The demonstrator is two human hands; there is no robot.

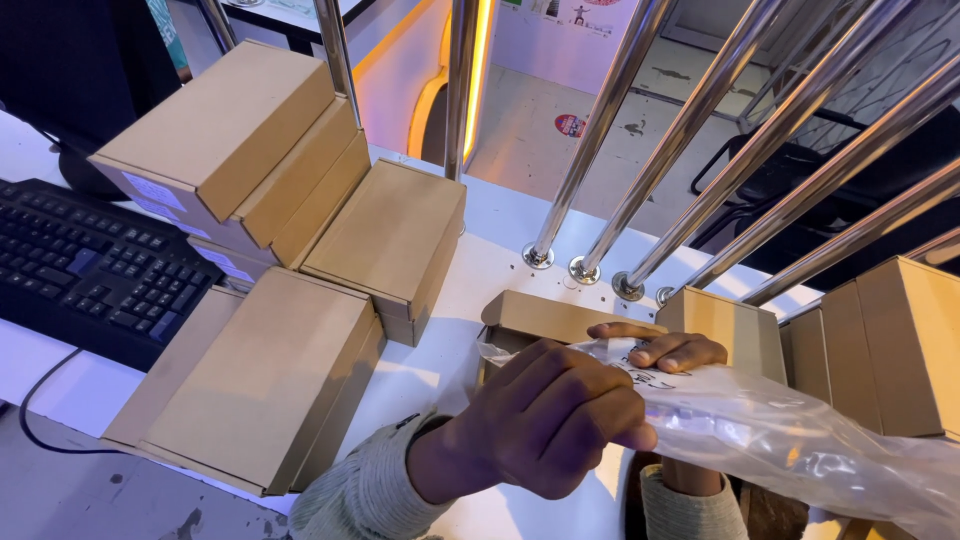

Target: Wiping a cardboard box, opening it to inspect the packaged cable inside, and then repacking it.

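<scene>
My left hand (545,425) is closed on the near end of a clear plastic bag (790,440) with something small and pale inside. My right hand (668,350) lies just behind it, fingers curled over the bag's top edge, its wrist hidden under the plastic. The bag stretches off to the lower right. Directly behind both hands sits a small brown cardboard box (545,316) on the white table (480,260); the hands and bag hide its near part.
Flat cardboard boxes are stacked at the left (235,140) and in front (265,375). More boxes stand at the right (890,345). A black keyboard (90,265) lies far left. Slanted metal bars (690,120) rise from the table's back edge.
</scene>
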